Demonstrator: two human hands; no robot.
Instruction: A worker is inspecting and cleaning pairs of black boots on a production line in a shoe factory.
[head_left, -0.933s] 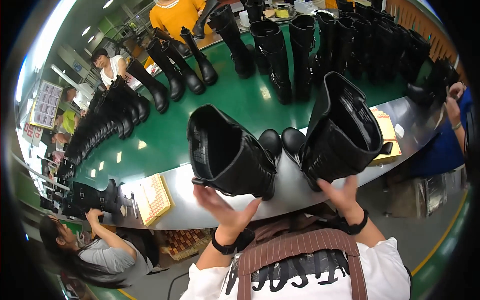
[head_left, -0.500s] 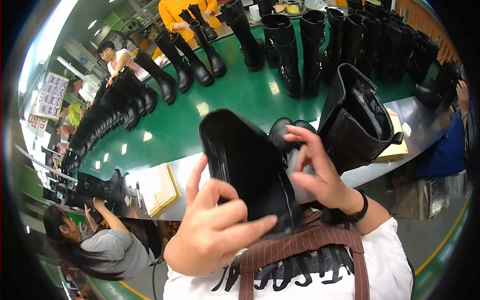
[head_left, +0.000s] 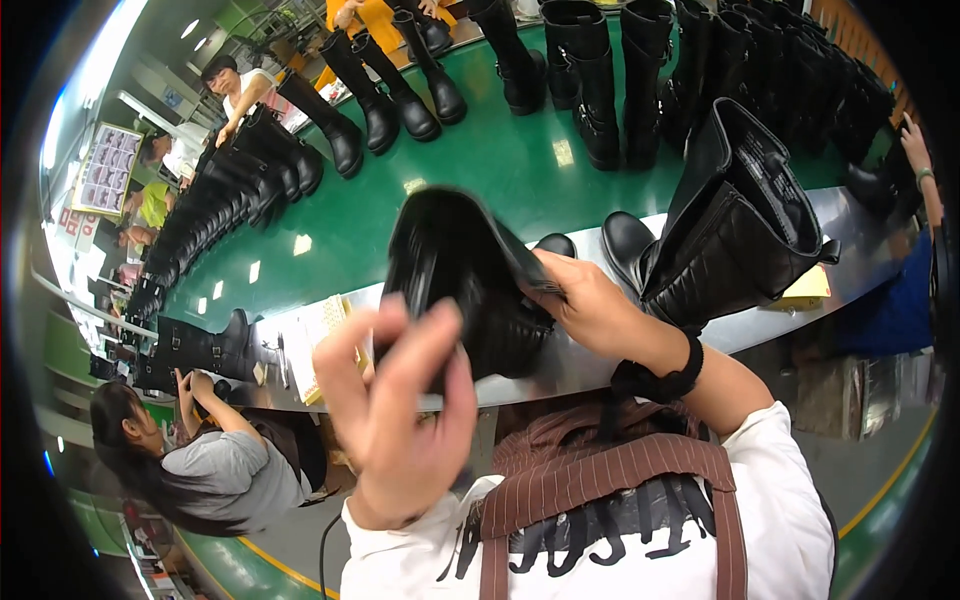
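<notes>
A tall black boot (head_left: pixel 480 240) stands tilted in front of me, its open top facing up toward me. My right hand (head_left: pixel 600 310) grips the right edge of its shaft, thumb on top and the fingers hidden behind the leather. At the near left side of the opening is my left hand (head_left: pixel 405 410), its bent fingers smeared by motion; whether they pinch the boot is unclear. Close by on the right stands a second black boot (head_left: pixel 735 230), its shaft open and leaning right. Its rounded toe points toward the far left.
Rows of black boots (head_left: pixel 230 190) line the left side of the green table (head_left: pixel 350 235), and more boots (head_left: pixel 740 70) crowd the far right. Yellow-edged paper stacks lie on the metal edge (head_left: pixel 590 370). A co-worker (head_left: pixel 230 470) handles a buckled boot (head_left: pixel 205 345) at left; others work farther off.
My right hand has closed on the boot's shaft edge after hovering apart from it. The boot's top has tipped away from me, and my left hand has shifted left and turned.
</notes>
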